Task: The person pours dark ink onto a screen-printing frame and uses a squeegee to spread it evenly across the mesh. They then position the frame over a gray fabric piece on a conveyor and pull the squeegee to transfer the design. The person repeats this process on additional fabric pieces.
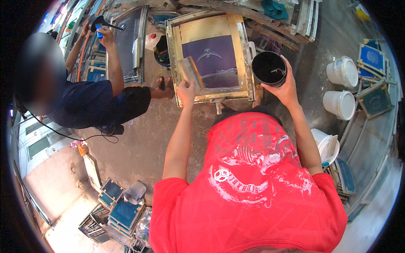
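Reaching forward with both bare arms, left hand [186, 91] gripping closed with fingers curled, right hand [286, 86] wrapping in a grasp, forearm angling inward.

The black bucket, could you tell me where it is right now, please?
In the head view, the black bucket is in the right hand, just right of the wooden screen frame.

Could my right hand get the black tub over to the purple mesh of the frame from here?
Probably yes. The right hand holds the black tub right beside the wooden screen frame, with nothing between them. The left hand and its squeegee sit at the opposite edge.
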Available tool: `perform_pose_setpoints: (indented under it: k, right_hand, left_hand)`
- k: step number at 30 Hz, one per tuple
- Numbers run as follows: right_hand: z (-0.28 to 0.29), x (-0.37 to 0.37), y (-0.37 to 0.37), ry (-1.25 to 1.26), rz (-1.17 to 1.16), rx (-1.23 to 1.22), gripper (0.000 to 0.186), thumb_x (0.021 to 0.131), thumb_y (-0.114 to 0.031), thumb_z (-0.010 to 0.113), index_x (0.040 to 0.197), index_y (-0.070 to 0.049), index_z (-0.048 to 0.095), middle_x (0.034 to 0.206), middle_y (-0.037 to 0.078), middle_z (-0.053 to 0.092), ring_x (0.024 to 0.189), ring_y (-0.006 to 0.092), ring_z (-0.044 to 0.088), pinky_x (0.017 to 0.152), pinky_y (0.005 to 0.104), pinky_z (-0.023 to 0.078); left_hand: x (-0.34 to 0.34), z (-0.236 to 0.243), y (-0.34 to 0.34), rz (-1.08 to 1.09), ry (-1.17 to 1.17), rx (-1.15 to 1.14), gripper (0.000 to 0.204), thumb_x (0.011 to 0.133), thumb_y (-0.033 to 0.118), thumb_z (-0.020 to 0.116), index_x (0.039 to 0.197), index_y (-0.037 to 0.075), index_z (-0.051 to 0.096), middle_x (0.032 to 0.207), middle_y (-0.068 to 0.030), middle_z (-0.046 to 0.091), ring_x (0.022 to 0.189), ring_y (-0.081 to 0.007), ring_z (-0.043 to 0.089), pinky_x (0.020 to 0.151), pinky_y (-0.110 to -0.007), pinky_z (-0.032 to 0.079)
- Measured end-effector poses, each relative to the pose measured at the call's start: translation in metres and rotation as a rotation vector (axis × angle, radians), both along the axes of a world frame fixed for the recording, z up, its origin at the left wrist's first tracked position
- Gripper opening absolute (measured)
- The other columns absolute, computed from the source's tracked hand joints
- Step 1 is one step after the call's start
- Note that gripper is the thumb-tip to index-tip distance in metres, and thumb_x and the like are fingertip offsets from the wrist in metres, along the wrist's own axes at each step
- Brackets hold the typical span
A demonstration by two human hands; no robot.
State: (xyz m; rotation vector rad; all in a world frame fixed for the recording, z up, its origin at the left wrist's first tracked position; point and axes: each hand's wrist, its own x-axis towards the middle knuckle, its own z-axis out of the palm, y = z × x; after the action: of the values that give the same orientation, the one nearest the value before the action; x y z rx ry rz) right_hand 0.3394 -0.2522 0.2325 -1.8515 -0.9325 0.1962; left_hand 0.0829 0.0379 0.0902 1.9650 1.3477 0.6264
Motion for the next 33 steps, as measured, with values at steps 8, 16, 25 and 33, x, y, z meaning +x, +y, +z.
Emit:
perform_pose_setpoints:
  k: [8,16,25,33]
  right_hand:
    - [-0.014,-0.008,0.0,-0.039,0.071,-0.081,0.11,0.064,-0.022,0.094,0.152,-0.007,0.031,0.149,0.018,0.045,0.138,0.034,0.046,0.114,0.0431,0.04]
    - [-0.026,-0.006,0.006,-0.084,0.08,-0.116,0.111,0.063,-0.022,0.095,0.152,-0.005,0.032,0.148,0.015,0.048,0.138,0.0289,0.047,0.113,0.0398,0.04]
    - [-0.023,-0.011,0.003,-0.072,0.082,-0.13,0.11,0.064,-0.023,0.095,0.153,-0.005,0.031,0.148,0.017,0.047,0.137,0.0308,0.048,0.113,0.0415,0.041]
    - [-0.015,-0.018,0.0,-0.042,0.054,-0.103,0.11,0.065,-0.024,0.094,0.153,-0.007,0.031,0.148,0.017,0.046,0.137,0.0333,0.047,0.113,0.0431,0.041]
  left_hand:
    - [0.041,0.009,-0.055,-0.104,-0.19,0.049,0.026,0.082,0.022,0.074,0.098,0.002,0.069,0.074,-0.019,0.066,0.064,-0.0248,0.064,0.063,-0.04,0.049]
    - [0.111,0.002,-0.107,-0.188,-0.215,-0.22,0.035,0.08,0.026,0.08,0.083,-0.003,0.061,0.064,-0.017,0.057,0.055,-0.0242,0.05,0.058,-0.04,0.045]
    - [0.053,-0.01,-0.066,-0.17,-0.102,-0.152,0.028,0.081,0.024,0.076,0.094,0.0,0.069,0.071,-0.0176,0.065,0.063,-0.0271,0.063,0.063,-0.04,0.049]
    - [0.002,-0.01,-0.028,0.035,-0.034,0.066,0.036,0.083,0.02,0.074,0.114,0.002,0.07,0.082,-0.0188,0.071,0.073,-0.0317,0.069,0.068,-0.041,0.052]
